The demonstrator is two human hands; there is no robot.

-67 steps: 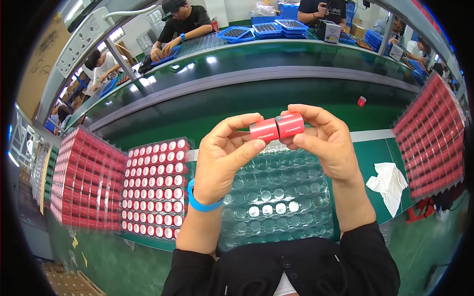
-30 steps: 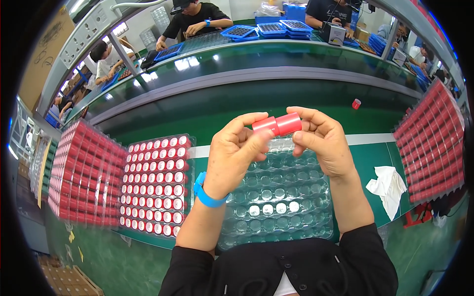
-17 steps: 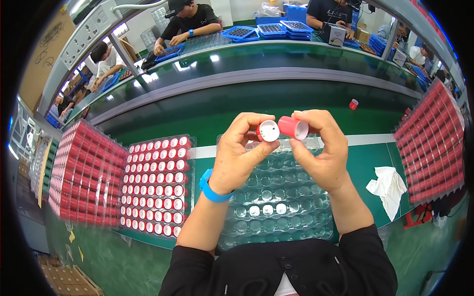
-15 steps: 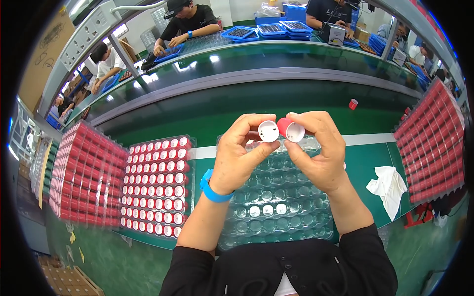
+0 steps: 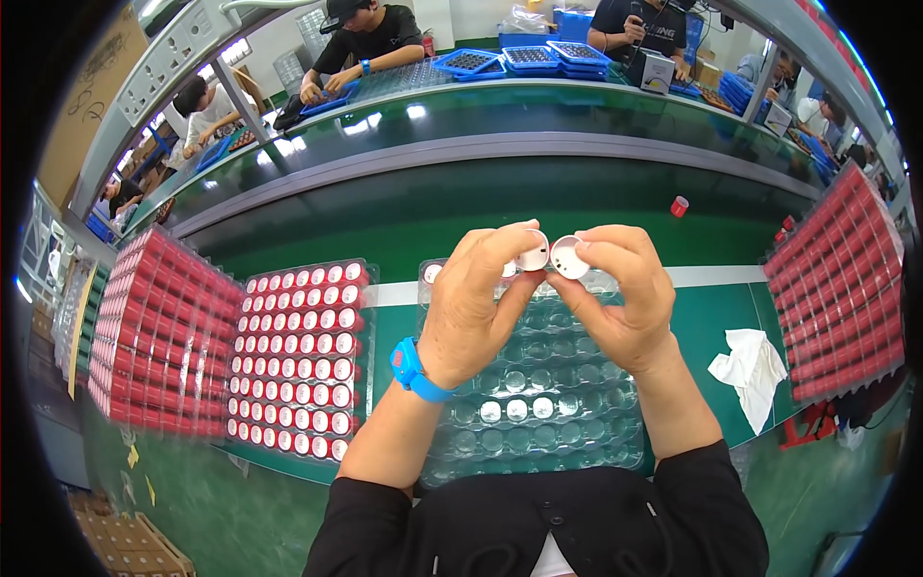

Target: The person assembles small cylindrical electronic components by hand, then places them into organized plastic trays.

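Above the clear plastic tray, my left hand (image 5: pixel 469 300) pinches a small round red-and-white cap (image 5: pixel 532 253) between thumb and fingers. Beside it, my right hand (image 5: pixel 625 296) grips a matching round cap (image 5: pixel 570 258), its white side with small dark holes turned toward me. The two caps are close together, nearly touching. Below my hands lies the clear tray (image 5: pixel 577 428) of round pockets; my hands hide part of its far rows. A blue band (image 5: pixel 411 370) is round my left wrist.
At left lies a tray of red cylinders with white tops (image 5: pixel 298 341), next to a tall stack of filled trays (image 5: pixel 159 337). Another stack (image 5: pixel 841 288) stands at right, near a white cloth (image 5: pixel 750 375). A loose red cylinder (image 5: pixel 680 206) sits farther back. Co-workers sit across the line.
Both caps have turned in my fingers, and the left one is now more covered by them. My left hand has shifted slightly. Across the line, a co-worker's hand has risen.
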